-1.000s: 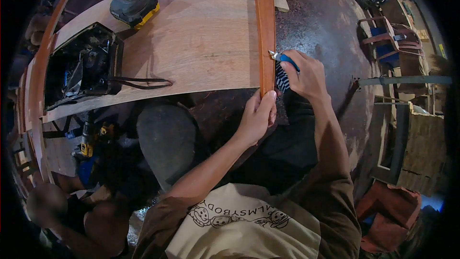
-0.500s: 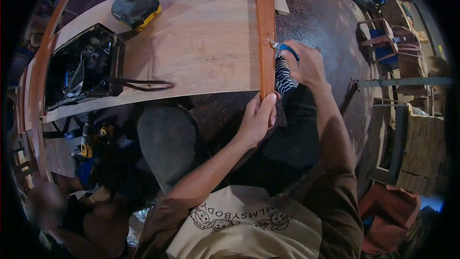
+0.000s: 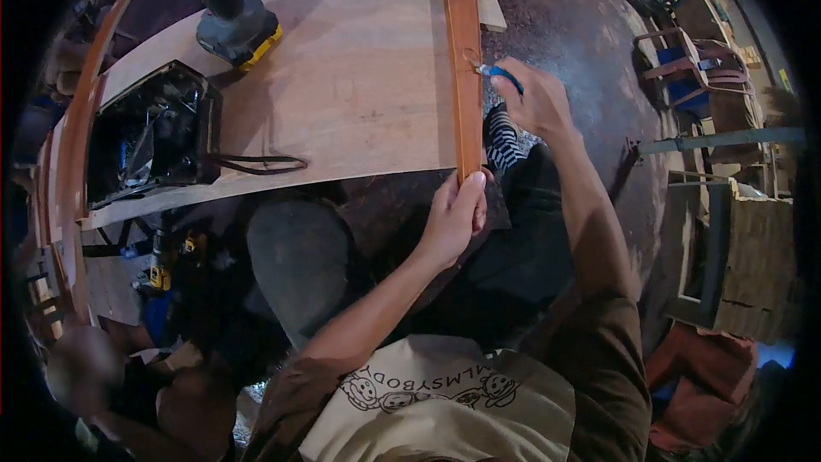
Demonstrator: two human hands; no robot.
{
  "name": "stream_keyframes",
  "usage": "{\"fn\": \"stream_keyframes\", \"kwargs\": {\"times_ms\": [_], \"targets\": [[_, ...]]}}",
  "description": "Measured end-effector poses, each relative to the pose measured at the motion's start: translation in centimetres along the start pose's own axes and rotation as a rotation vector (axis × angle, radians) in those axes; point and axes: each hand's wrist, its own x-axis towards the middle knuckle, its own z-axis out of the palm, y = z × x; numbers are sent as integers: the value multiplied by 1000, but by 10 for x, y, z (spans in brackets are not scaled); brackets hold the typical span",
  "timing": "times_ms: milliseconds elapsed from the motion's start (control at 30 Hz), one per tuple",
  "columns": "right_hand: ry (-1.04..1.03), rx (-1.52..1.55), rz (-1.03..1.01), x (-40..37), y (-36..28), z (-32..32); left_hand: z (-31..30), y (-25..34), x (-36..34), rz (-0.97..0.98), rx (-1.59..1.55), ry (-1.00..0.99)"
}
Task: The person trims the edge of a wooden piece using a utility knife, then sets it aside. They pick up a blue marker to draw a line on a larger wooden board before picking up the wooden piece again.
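Observation:
A long reddish-brown wooden strip [image 3: 465, 111] lies along the right end of a pale plywood panel [image 3: 359, 77]. My left hand [image 3: 455, 216] is closed around the strip's near end, thumb on top. In my right hand [image 3: 537, 98] is what looks like a pair of blue-handled pliers [image 3: 503, 75]. Their short metal tip points left and meets the strip's right side, near a thin curved line on its face. The fingers of this hand hide part of the handle.
A cordless drill [image 3: 239, 32] stands on the panel. Left of it, a black open case [image 3: 214, 133] holds dark items, its strap trailing right. Another person [image 3: 188, 402] is at lower left, near a yellow-and-black power tool [image 3: 159, 261]. Wooden furniture pieces [image 3: 697, 77] stand at right.
The strip, panel and hands appear slightly lower and further left, mostly from the camera shifting. The pliers remain at the strip's right side, and both hands keep their hold.

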Motion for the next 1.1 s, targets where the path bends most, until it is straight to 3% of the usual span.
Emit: {"fn": "stream_keyframes", "kwargs": {"times_ms": [367,467,533,600,700,800,867,1000,1100], "targets": [[-37,28,44,19,14,4,0,1,0,1,12,-6],[97,-42,5,43,40,17,1,3,-7,20,60,26],[0,-52,194,61,44,12,-1,3,-13,-31,52,36],[37,-3,239,63,48,15,-7,6,-12,-28,34,47],[189,199,350,61,59,13,-10,8,-13,-22,35,-2],[156,324,511,48,53,-2,-10,8,-19,-28,9,-7],[43,586,690,41,41,-7,-16,1,-22,-8,95,-22],[4,728,576,5,13,1,-28,-28,-34,-28,193,-80],[-51,914,660,-4,0,3,-22,-16,-46,-61,168,-208]]}}
